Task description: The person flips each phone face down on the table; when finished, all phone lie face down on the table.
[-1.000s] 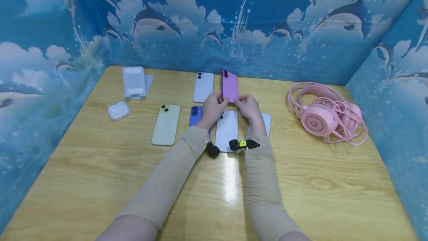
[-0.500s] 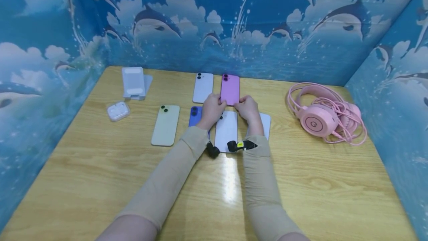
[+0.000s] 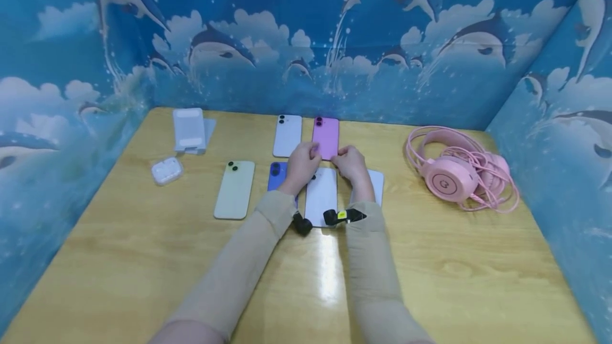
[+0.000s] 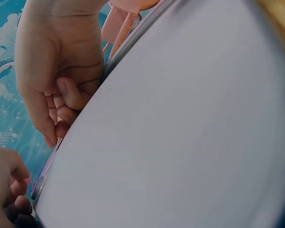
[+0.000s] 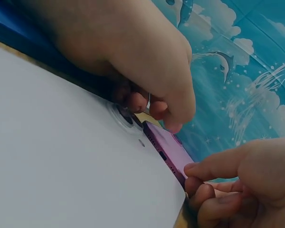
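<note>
— What can't you make out from where you are?

— My left wrist view is almost filled by the pale back of a white phone (image 4: 180,133), so little else shows there. In the head view my hands cover the near end of the purple phone (image 3: 326,135), and my right forearm hides most of another white phone (image 3: 377,182) under it. I cannot tell whether the purple phone lies flat on the table (image 3: 119,259) or sits a touch above it.

— And that purple phone, how does it look?

— Back side up, 2 dark lenses at the far end, a port slot on its near edge in the right wrist view (image 5: 168,152). It sits in the back row, just beside a white phone (image 3: 287,135), beyond the blue phone (image 3: 275,175).

— Your hands?

— Both arms reach forward, close together. My left hand (image 3: 302,162) has its fingers curled onto the phone's near left corner; my right hand (image 3: 350,163) pinches the near right corner, thumb and fingertips (image 5: 202,173) pressed on the edge. A green phone (image 3: 235,189) and pink headphones (image 3: 449,179) lie off to either side.
</note>
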Action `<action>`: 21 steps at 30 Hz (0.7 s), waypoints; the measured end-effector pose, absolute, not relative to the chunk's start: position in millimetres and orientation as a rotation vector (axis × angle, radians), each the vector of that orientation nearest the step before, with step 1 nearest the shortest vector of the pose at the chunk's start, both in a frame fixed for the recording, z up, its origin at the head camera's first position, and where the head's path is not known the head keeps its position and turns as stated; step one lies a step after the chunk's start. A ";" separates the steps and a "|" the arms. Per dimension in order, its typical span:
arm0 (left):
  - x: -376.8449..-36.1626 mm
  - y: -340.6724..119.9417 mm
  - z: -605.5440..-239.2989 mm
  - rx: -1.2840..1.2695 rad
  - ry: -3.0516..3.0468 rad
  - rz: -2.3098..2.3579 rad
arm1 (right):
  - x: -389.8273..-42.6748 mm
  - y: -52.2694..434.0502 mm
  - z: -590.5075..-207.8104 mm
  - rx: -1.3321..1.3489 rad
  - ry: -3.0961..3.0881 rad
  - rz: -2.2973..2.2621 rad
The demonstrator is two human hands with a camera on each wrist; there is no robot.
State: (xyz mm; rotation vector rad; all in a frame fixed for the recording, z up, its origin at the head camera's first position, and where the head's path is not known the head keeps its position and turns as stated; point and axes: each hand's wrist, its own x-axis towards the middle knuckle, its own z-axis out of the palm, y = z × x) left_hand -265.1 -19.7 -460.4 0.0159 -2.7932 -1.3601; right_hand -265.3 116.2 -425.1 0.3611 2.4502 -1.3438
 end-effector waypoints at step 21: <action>-234.2 -40.1 -467.0 -0.218 -2.496 -1.512 | -237.2 118.5 -443.8 0.130 2.462 -1.217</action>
